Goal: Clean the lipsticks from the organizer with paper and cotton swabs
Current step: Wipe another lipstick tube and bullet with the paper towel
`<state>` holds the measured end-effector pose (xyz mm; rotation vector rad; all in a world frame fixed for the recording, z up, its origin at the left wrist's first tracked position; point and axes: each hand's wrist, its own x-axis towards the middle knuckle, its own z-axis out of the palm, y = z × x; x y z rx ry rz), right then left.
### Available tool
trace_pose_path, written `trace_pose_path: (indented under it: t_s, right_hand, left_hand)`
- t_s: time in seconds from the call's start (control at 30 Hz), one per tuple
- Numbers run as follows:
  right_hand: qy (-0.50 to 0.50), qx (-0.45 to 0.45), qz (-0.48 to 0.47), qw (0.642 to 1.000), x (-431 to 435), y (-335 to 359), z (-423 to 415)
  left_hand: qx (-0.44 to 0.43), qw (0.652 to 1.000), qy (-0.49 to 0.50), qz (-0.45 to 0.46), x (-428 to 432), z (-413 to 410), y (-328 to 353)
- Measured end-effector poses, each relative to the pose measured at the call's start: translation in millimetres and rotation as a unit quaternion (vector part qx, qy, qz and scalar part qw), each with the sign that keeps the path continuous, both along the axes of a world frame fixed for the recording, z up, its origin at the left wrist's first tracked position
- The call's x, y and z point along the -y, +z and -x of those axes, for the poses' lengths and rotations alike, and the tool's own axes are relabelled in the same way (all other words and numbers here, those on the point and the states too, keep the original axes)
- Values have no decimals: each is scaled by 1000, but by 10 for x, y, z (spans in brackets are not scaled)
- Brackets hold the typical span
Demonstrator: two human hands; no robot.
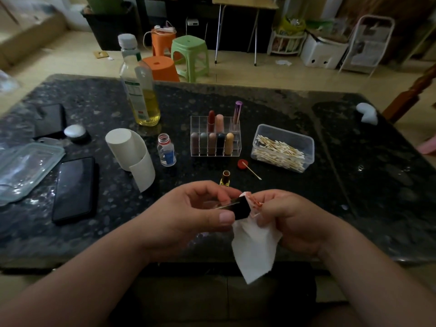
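Note:
My left hand [188,215] grips a black lipstick tube [239,208] lying sideways over the table's near edge. My right hand [290,220] pinches a white paper [253,246] with orange-red smears against the tube's end. Behind them stands a gold lipstick cap [225,178], open end up. The clear organizer [215,135] in mid-table holds several lipsticks upright. A clear box of cotton swabs [283,148] stands to its right. One loose swab [252,171] lies across a red cap [243,164].
A paper roll [129,152], a small clear bottle [166,149] and a tall oil bottle [139,90] stand left of the organizer. Two phones [75,187] [50,120] and a plastic lid [26,168] lie at the left on the dark stone table [354,185]. Stools stand beyond.

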<state>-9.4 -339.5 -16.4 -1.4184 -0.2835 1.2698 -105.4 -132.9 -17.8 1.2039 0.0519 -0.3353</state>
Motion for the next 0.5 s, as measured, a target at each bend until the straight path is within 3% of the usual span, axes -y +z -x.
trace_pose_path:
  t_s: [0.07, 0.3, 0.5]
  right_hand:
    - [-8, -44, -16, 999, 6, -14, -9]
    - [-19, -144, -81, 986, 41, 57, -48]
    - [-35, -157, -116, 980, 14, 71, -34]
  left_hand:
    - [-18, 999, 1, 48, 2, -10, -6]
    - [-13, 996, -11, 87, -14, -6, 21]
    - [7, 996, -14, 93, -19, 12, 44]
